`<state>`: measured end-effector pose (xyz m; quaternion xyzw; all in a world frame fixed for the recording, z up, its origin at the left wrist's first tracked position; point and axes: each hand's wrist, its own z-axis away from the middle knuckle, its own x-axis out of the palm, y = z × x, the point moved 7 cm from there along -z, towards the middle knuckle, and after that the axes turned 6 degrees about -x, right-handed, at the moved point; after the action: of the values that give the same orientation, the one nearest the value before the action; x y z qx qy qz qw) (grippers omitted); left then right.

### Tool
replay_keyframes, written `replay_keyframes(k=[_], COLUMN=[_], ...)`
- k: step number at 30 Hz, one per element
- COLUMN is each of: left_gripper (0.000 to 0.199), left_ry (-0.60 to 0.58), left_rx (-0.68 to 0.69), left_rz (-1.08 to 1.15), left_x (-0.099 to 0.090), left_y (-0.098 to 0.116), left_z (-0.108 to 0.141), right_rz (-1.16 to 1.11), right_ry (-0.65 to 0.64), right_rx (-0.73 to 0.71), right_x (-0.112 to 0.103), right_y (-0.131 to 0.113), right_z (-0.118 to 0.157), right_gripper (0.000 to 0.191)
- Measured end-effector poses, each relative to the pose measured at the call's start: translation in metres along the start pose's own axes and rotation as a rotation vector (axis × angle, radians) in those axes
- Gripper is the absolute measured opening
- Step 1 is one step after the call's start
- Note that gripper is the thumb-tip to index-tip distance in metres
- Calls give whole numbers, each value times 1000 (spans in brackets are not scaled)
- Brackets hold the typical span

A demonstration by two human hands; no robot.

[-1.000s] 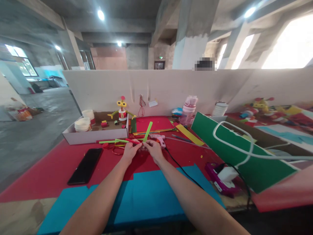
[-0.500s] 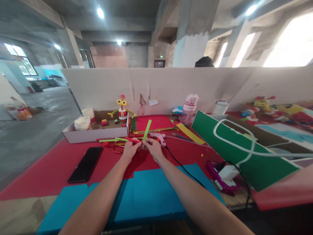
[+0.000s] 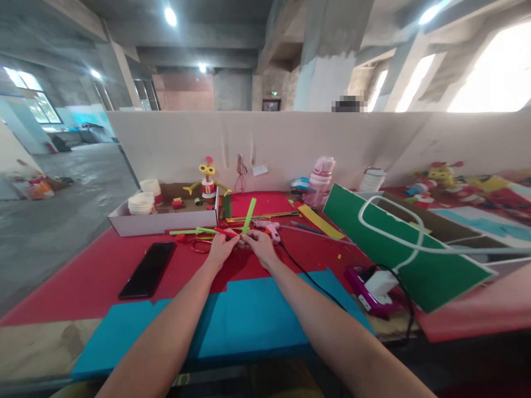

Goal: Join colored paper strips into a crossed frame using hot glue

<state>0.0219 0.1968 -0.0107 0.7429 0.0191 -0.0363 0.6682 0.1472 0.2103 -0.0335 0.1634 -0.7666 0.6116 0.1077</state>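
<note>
Close together over the red table top, my left hand [image 3: 222, 250] and my right hand [image 3: 259, 247] have their fingers pinched at a light green paper strip [image 3: 250, 214], which stands up between them. The lower end of the strip is hidden by my fingertips. Beside my left hand's fingers shows a red strip [image 3: 225, 232]; whether that hand grips it is unclear. Just behind my right hand lies a pink glue gun [image 3: 271, 229]. Red-handled scissors [image 3: 201, 246] rest left of my left hand, near more green strips [image 3: 188, 232].
A white box [image 3: 166, 224] with paper cups and a yellow-eyed figure [image 3: 207, 182] stands back left. A black phone [image 3: 148, 270] lies left, blue sheets [image 3: 265, 320] in front. On the right are a purple power strip [image 3: 369, 293], a green board [image 3: 398, 254] and a white cable.
The view has shifted slightly, so the table's things appear a little higher. Both hands keep nearly the same pose at the green strip.
</note>
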Motion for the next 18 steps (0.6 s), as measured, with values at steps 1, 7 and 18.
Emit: replay_keyframes(k=[1, 7, 18], left_gripper=[24, 30, 34], left_ry=[-2, 18, 101], left_rx=[8, 120, 116], left_rz=[-15, -127, -218], left_x=[0, -8, -14], left_y=[-1, 2, 11], left_z=[0, 6, 13], right_rz=[3, 18, 41], right_ry=[-2, -27, -113], right_rx=[-2, -14, -15], right_x=[0, 9, 20], right_y=[-1, -3, -6], right_z=[1, 6, 7], right_gripper=[35, 34, 28])
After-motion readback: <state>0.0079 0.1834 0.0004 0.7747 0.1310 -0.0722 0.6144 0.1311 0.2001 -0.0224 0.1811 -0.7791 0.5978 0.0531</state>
